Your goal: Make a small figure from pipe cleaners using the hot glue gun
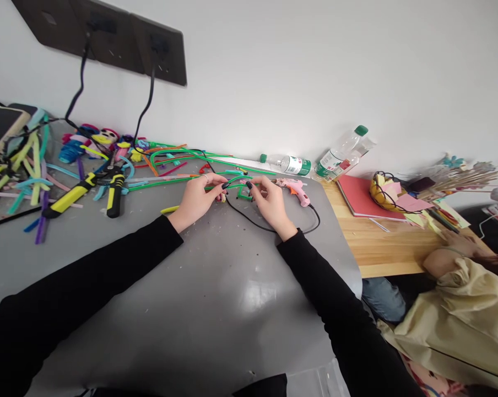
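Note:
A green pipe cleaner [236, 180] bends in a shallow arc between my two hands above the grey table. My left hand [199, 199] pinches it between thumb and fingers from the left. From the other side my right hand [270, 205] closes its fingertips on the same piece. Just behind my right hand lies a pink hot glue gun [295, 189], its black cord looping beneath my hands. More bent green pieces show between the hands, partly hidden by the fingers. Near my left wrist rests a short yellow piece [169, 209].
Yellow-and-black pliers [76, 195] lie at left among loose pipe cleaners [36, 182] and small fuzzy figures [79, 142]. Plastic bottles [294, 165] stand or lie against the wall. At right, a wooden table [371, 248] holds a red folder [362, 197] and a basket; a person sits there.

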{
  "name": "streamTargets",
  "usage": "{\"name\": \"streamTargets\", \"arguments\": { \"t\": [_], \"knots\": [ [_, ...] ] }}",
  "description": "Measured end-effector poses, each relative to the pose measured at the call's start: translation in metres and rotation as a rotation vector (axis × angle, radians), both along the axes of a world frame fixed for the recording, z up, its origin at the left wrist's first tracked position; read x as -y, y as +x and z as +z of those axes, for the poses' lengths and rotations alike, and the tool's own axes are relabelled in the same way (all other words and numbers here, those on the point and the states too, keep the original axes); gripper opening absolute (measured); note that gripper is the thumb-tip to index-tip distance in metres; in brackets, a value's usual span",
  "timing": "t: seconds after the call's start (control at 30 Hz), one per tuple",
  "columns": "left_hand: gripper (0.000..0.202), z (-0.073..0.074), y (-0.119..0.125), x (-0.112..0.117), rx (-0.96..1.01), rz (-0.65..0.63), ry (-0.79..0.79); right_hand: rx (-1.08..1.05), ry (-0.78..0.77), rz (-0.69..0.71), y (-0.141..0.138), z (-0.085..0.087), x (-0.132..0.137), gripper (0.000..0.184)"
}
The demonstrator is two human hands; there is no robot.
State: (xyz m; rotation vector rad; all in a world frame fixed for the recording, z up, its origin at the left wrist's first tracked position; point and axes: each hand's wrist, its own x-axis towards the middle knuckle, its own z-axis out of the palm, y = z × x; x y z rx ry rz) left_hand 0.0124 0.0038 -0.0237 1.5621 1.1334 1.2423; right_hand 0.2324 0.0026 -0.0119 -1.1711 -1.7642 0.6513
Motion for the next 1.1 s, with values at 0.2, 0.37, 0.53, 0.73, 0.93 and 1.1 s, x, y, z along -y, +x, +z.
{"name": "streamTargets", "arguments": {
  "t": [0.2, 0.37, 0.53, 0.73, 0.93, 1.1],
  "knots": [
    [0.027, 0.0048, 0.0006, 0.0011, 0.005, 0.017, 0.007, -0.161, -0.08, 0.073, 0.002, -0.0036, -0.0044, 0.026],
    [0.029, 0.0028, 0.0009, 0.0013, -0.004, -0.015, 0.02, 0.08, -0.011, 0.097, 0.0066, -0.0058, -0.0072, 0.03],
    [0.029, 0.0014, -0.0004, 0.0019, -0.054, -0.045, 0.037, 0.262, 0.07, 0.186, 0.0077, -0.0046, -0.0052, 0.035],
    [0.027, 0.0019, -0.0019, 0.0025, -0.125, 0.005, 0.071, 0.267, 0.049, 0.215, 0.0092, -0.0038, -0.0057, 0.034],
    [0.023, 0.003, -0.0018, 0.0003, -0.143, 0.061, 0.117, 0.314, 0.054, 0.242, 0.0089, -0.0067, -0.0068, 0.024],
    [0.022, 0.0038, -0.0005, 0.0013, -0.125, 0.071, 0.105, 0.282, 0.061, 0.197, 0.0073, -0.0056, -0.0047, 0.029]
  ]
}}
